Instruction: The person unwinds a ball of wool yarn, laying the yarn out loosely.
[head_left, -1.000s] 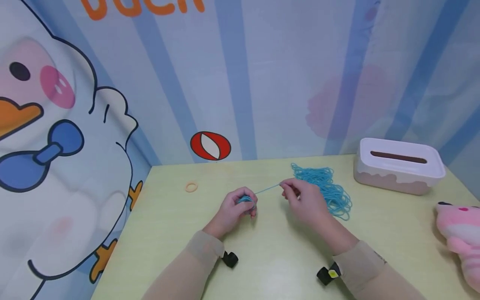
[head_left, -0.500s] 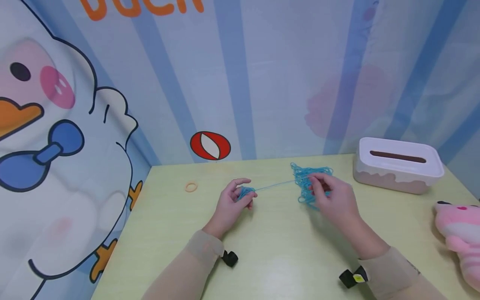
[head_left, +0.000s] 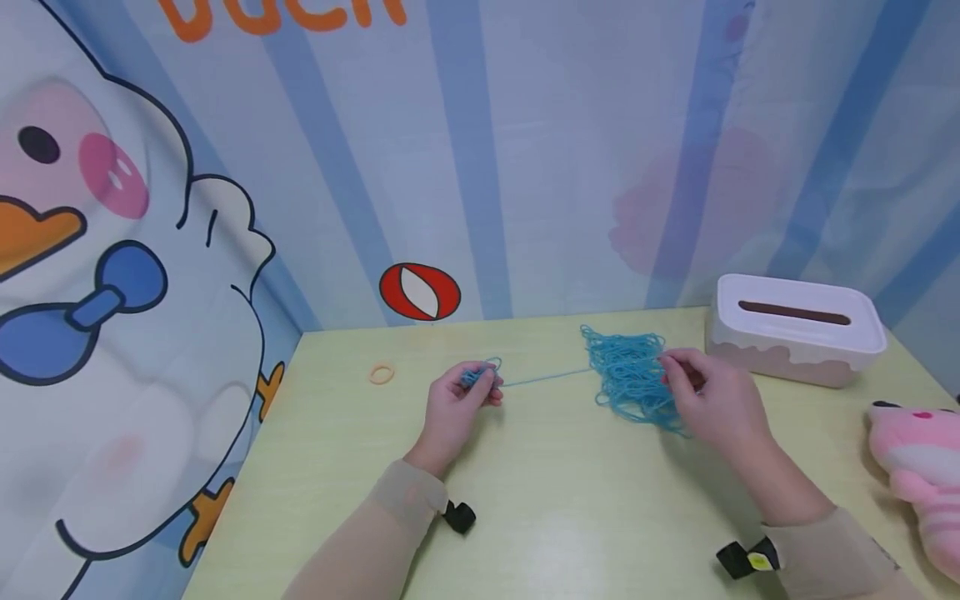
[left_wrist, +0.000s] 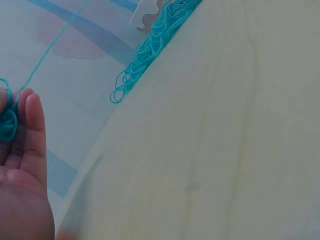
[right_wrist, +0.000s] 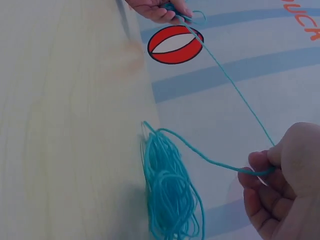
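My left hand [head_left: 452, 408] holds a small wound bundle of blue yarn [head_left: 472, 377] between thumb and fingers, with a loop sticking up from it. A single strand [right_wrist: 232, 82] runs taut from that bundle across to my right hand [head_left: 716, 400], whose thumb and fingertips pinch it. From the pinch, in the right wrist view, the strand sags back to a loose heap of blue yarn [right_wrist: 170, 190]. On the table the heap [head_left: 633, 379] lies just left of my right hand, which hides part of its right edge.
A tan ring [head_left: 382, 374] lies on the table [head_left: 540, 508] to the left. At the back right stands a white and pink tissue box [head_left: 795, 325], with a pink plush toy [head_left: 922, 475] at the right edge. A printed curtain [head_left: 555, 167] rises behind the table.
My right hand has moved rightward across the yarn heap, lengthening the stretched strand. The left hand's fingers opened briefly, then closed around the bundle again, shifting slightly left.
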